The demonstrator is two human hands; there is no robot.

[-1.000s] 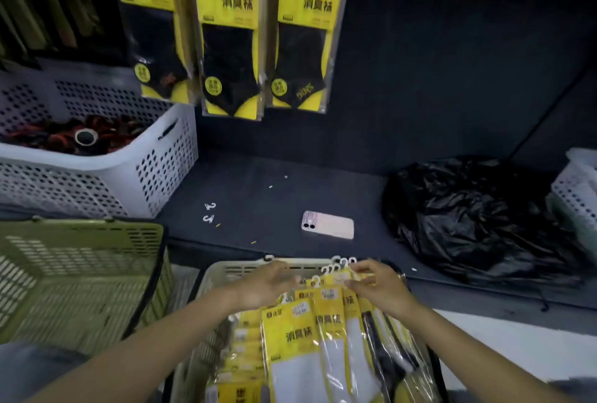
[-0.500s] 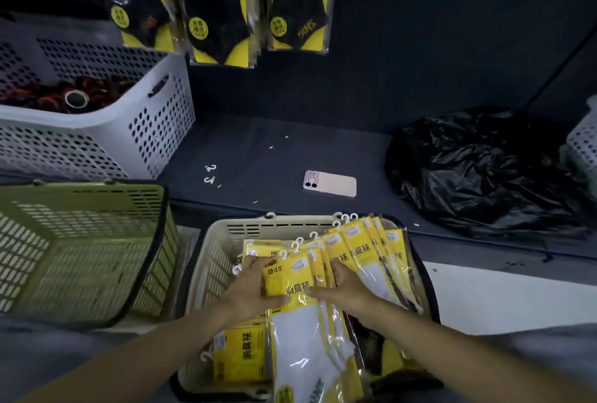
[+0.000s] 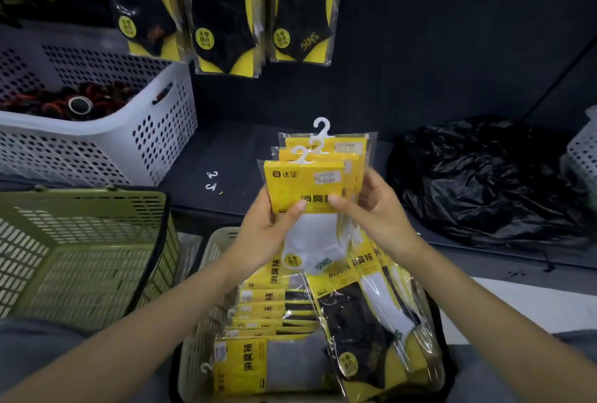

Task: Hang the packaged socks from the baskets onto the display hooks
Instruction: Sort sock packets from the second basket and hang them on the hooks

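A small stack of white-sock packs [image 3: 310, 187] with yellow headers and white plastic hangers is held upright above the beige basket [image 3: 206, 322]. My left hand [image 3: 269, 231] grips the stack's left lower edge, thumb on the front. From the right, my right hand [image 3: 374, 212] pinches the same stack. More yellow sock packs [image 3: 365, 331], white and black, lie in the basket below. Black-sock packs [image 3: 226, 15] hang in rows on the dark display wall above.
A green basket [image 3: 80, 257] stands at the left, a white perforated basket [image 3: 129, 144] with dark items behind it. Two loose white hangers [image 3: 211, 180] lie on the dark shelf. A black plastic bag [image 3: 484, 183] sits at the right, another white basket [image 3: 584, 147] at the edge.
Both hands gathered a few white-sock packs in the basket and lifted them upright above it. The camera view tilted back up toward the hanging packs.
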